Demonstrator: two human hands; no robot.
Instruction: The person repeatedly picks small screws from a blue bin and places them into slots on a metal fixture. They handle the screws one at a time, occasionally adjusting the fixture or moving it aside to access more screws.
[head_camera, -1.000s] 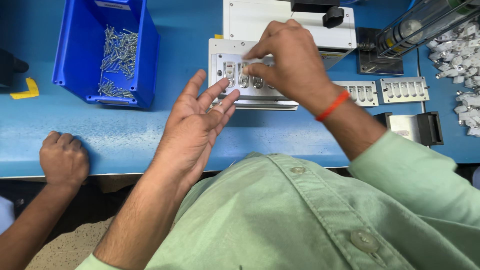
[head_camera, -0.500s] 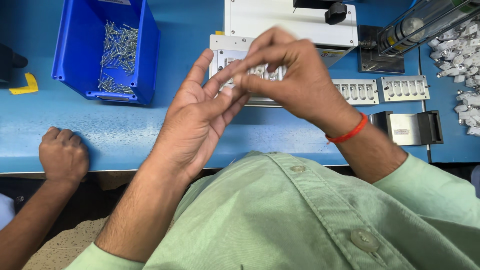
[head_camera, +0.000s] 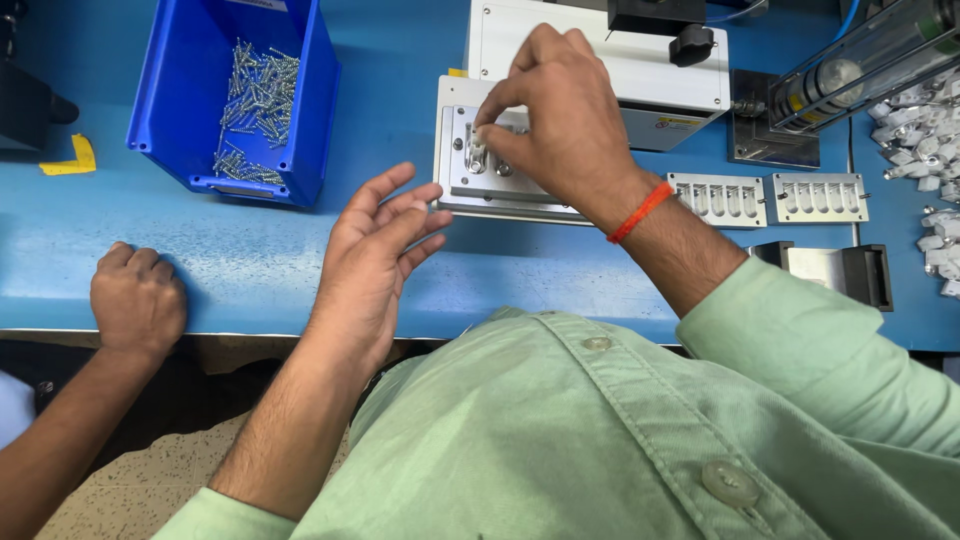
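Note:
My right hand, with an orange band on the wrist, reaches over a grey metal fixture plate and pinches a small white plastic part at one of the plate's slots. My left hand hovers palm up over the blue table just left of the plate, fingers spread, holding nothing that I can see. A white machine housing stands right behind the plate.
A blue bin of small metal screws sits at the back left. Another person's closed fist rests on the table's front edge at left. Two grey slotted trays, a metal bracket and a heap of white parts lie to the right.
My right hand went from the plate to my left palm and is now back on the plate with a white part. My left hand has dropped lower and opened wider.

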